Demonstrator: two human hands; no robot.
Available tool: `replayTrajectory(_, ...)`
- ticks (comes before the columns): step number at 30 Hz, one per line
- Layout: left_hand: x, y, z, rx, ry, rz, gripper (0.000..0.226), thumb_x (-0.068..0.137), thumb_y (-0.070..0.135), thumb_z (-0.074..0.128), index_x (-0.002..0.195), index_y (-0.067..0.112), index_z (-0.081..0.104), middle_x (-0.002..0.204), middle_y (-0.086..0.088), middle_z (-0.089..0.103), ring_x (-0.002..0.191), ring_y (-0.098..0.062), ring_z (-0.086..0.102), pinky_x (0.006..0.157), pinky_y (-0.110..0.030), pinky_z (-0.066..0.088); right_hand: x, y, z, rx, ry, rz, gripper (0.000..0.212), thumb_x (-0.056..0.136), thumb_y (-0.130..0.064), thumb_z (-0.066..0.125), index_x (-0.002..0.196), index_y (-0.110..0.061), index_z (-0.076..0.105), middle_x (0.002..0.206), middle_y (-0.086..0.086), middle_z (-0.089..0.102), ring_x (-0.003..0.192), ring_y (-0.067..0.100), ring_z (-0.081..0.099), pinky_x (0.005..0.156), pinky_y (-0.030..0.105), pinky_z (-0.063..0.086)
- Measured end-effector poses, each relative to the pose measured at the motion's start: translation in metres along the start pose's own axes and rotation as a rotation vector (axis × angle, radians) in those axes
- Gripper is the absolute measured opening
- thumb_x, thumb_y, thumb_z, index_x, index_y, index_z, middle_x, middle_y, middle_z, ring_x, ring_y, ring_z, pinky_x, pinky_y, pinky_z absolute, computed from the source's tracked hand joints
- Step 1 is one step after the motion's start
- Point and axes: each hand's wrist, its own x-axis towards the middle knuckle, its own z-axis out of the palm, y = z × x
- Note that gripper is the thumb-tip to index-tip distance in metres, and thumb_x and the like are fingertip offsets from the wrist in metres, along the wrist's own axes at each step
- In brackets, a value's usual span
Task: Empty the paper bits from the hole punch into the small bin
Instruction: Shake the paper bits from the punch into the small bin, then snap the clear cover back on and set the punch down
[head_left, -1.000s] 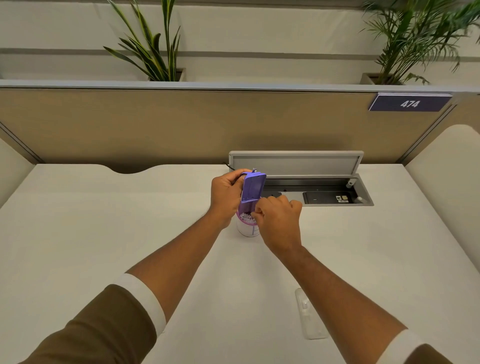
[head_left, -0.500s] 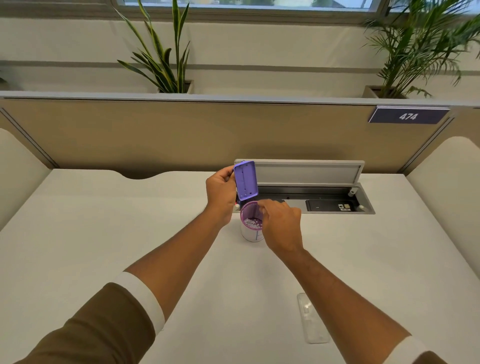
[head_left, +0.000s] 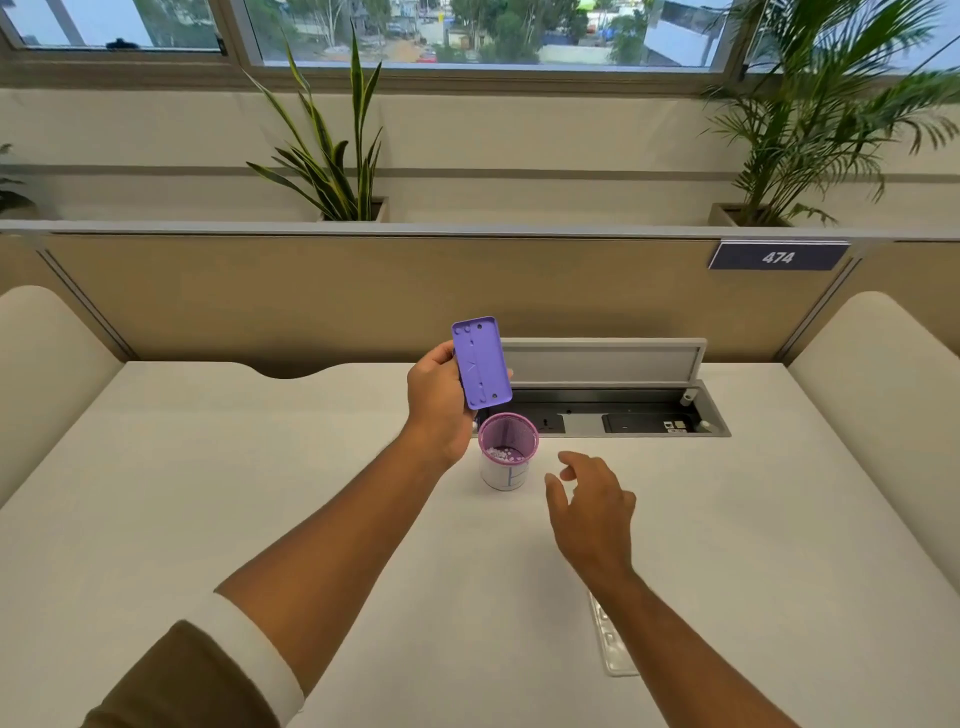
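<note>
My left hand grips the purple hole punch and holds it upright, its flat underside facing me, just above and behind the small bin. The bin is a little white cup with a pink rim, standing on the white desk, with white paper bits on its bottom. My right hand hovers to the right of the bin with fingers spread and nothing in it.
A clear plastic tray cover lies on the desk under my right forearm. Behind the bin an open cable box with a raised grey lid is set into the desk. A tan partition closes the far edge.
My left hand has lifted the punch higher above the bin. My right hand has let go near the bin's rim and drawn back to the right, opening. The head camera has tilted up.
</note>
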Motion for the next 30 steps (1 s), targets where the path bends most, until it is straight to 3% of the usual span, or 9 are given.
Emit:
replayTrajectory(8, -0.053, -0.015, -0.014, -0.126, -0.002, -0.135, 0.037, 0.107, 0.019, 0.050, 0.089, 0.021, 0.083, 0.084, -0.011, 0.081, 0.074, -0.029, 0.078, 0.068, -0.038, 0.067, -0.050, 0.043, -0.023, -0.056, -0.021, 0.176, 0.034, 0.099, -0.034, 0.064, 0.130, -0.020, 0.065, 0.114, -0.002, 0.067, 0.107, 0.019, 0.063, 0.099, 0.044, 0.040)
replayTrajectory(11, -0.074, -0.028, -0.020, -0.129, 0.016, -0.189, 0.027, 0.106, 0.017, 0.051, 0.103, 0.016, 0.078, 0.100, -0.016, 0.079, 0.086, -0.034, 0.075, 0.073, -0.040, 0.067, -0.068, 0.058, -0.028, -0.118, -0.053, 0.227, 0.035, 0.100, -0.036, 0.062, 0.132, -0.021, 0.063, 0.116, -0.003, 0.065, 0.112, 0.019, 0.062, 0.099, 0.043, 0.039)
replayTrajectory(14, -0.096, -0.041, -0.028, -0.149, 0.023, -0.252, 0.024, 0.106, 0.018, 0.051, 0.110, 0.016, 0.075, 0.103, -0.017, 0.081, 0.084, -0.034, 0.078, 0.067, -0.039, 0.067, -0.085, 0.074, -0.031, -0.170, -0.080, 0.280, 0.038, 0.099, -0.039, 0.061, 0.133, -0.023, 0.063, 0.122, -0.002, 0.065, 0.118, 0.020, 0.061, 0.101, 0.043, 0.038)
replayTrajectory(23, -0.147, -0.077, -0.055, -0.132, 0.088, -0.379, 0.026, 0.104, 0.011, 0.049, 0.106, 0.010, 0.075, 0.089, -0.015, 0.084, 0.078, -0.032, 0.081, 0.065, -0.037, 0.068, -0.128, 0.099, -0.036, -0.412, -0.172, 0.349, 0.057, 0.091, -0.065, 0.057, 0.134, -0.027, 0.059, 0.122, -0.003, 0.064, 0.115, 0.022, 0.061, 0.092, 0.041, 0.043)
replayTrajectory(30, -0.178, -0.100, -0.080, -0.157, 0.140, -0.456, 0.025, 0.102, 0.007, 0.052, 0.109, 0.003, 0.076, 0.095, -0.022, 0.081, 0.080, -0.036, 0.081, 0.066, -0.039, 0.068, -0.146, 0.099, -0.033, -0.521, -0.183, 0.367, 0.061, 0.083, -0.075, 0.057, 0.122, -0.029, 0.060, 0.113, -0.004, 0.059, 0.107, 0.020, 0.061, 0.083, 0.040, 0.043)
